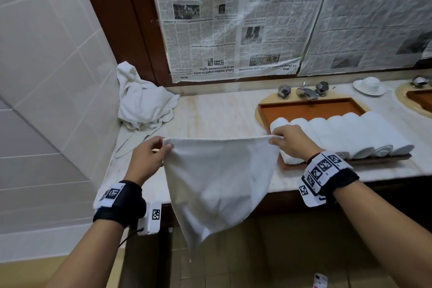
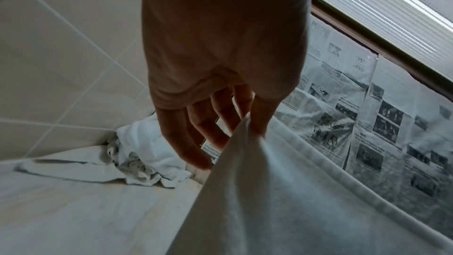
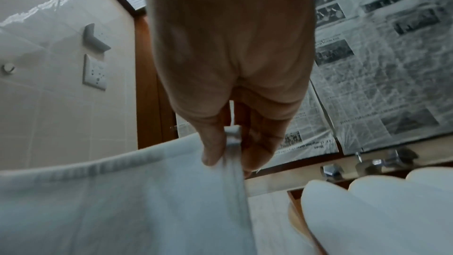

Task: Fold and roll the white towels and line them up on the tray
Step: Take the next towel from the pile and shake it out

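One top corner of a white towel [image 1: 217, 177] is pinched between thumb and fingertips of the left hand [image 1: 146, 159]; in the left wrist view the other fingers [image 2: 196, 133] are seen loosely spread below the pinch. The opposite corner is pinched the same way by the right hand [image 1: 292, 141], thumb pressed against the fingers [image 3: 257, 143] with the hem caught between. So the towel is held up in the middle of the frame, top edge stretched pretty much straight, the rest hanging down to a point below the counter [image 1: 210, 117] edge. Plain white terry, a bit creased, a woven band seen along the hem.

Rolled towels [image 1: 350, 135] are lined up side by side on the brown tray [image 1: 308, 106] at right of center, seven counted, though the leftmost ones are partly hidden by the right hand. One heap of loose towels [image 1: 142, 103] is piled in the corner at left of center. Tap [image 1: 305, 91] with two knobs is seen behind the tray, one white dish [image 1: 369, 85] at upper right.

Newspaper [image 1: 233, 18] is taped upside down across the top; "Sabah leaders urged to unite" can be read. Coded bands are worn on both wrists.
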Demonstrator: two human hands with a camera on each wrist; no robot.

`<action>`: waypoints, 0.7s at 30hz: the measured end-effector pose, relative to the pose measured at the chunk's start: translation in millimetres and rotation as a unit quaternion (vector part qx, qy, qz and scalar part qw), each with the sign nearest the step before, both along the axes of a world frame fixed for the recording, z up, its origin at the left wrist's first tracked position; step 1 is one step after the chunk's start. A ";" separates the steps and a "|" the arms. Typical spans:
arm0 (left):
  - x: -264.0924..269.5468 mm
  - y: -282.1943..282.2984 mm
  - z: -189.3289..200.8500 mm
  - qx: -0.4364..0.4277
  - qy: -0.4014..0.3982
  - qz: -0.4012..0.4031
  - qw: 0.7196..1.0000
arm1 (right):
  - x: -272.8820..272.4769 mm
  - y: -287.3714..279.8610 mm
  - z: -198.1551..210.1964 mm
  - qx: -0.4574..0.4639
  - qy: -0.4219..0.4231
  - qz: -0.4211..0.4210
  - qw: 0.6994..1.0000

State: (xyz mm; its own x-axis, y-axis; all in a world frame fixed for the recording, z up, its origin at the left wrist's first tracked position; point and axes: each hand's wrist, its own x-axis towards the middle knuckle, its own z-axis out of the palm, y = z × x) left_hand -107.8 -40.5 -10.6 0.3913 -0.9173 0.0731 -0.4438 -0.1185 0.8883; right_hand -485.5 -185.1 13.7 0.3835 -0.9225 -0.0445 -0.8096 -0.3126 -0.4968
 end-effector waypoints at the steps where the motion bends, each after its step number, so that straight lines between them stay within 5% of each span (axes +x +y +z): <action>1: 4.7 -2.4 0.7 0.010 -0.026 0.000 1.000 | 0.7 -0.8 1.0 0.005 -0.012 0.001 1.000; 9: 28.2 -18.3 6.1 0.043 -0.068 0.001 0.997 | 16.6 -8.2 8.9 -0.002 -0.092 0.003 0.996; 21: 47.6 -49.6 8.1 0.083 -0.089 -0.050 0.991 | 32.1 -23.7 0.4 -0.001 -0.072 -0.058 0.996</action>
State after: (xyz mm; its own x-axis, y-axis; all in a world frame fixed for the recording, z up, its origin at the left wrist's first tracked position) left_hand -60.2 -90.0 -2.5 0.2918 -0.9562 -0.0214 -0.6087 -0.2030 0.7670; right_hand -453.4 -208.8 14.1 0.2759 -0.9612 0.0058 -0.7612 -0.2221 -0.6093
